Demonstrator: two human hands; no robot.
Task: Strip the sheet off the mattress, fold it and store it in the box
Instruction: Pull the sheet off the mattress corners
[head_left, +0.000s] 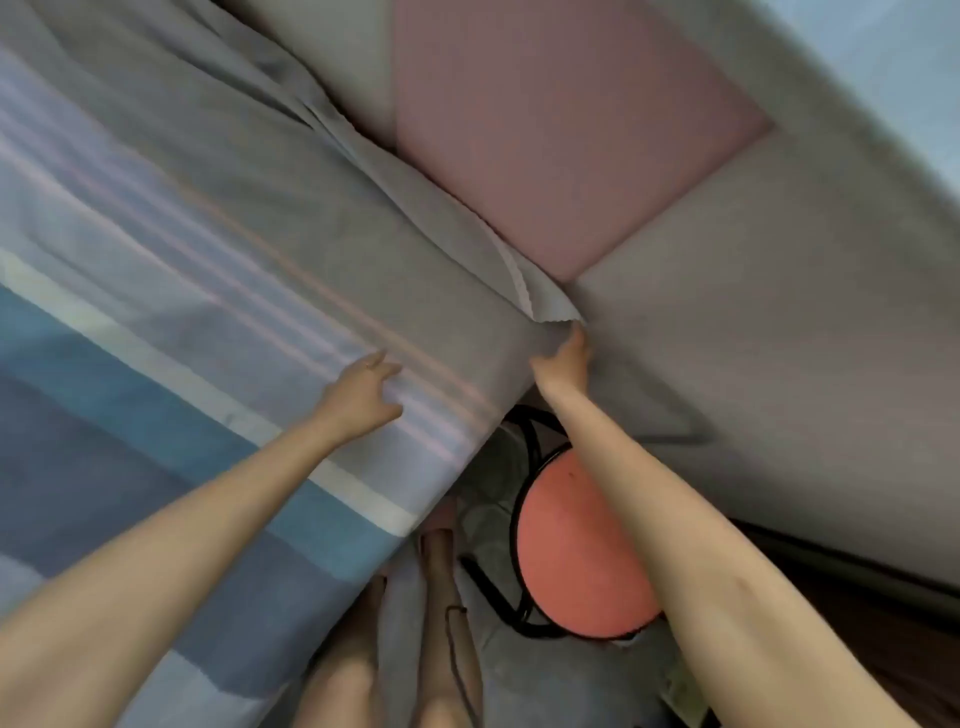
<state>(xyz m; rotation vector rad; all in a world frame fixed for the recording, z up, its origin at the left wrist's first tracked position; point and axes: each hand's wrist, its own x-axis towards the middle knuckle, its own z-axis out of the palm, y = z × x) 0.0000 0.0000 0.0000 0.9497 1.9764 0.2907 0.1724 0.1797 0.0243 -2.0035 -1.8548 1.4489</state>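
Sheet corner grasped at the mattress end

The striped sheet (208, 260) is still spread on the mattress, its stripes running from upper left down to lower right, parallel to the padded wall panels (545, 130). Its lifted corner, at the panels, is pinched by the right hand (563, 364). The left hand (363, 395) is laid on the stripes near the edge with bent fingers; whether cloth is gripped cannot be told. A red stool (576, 545) stands below.
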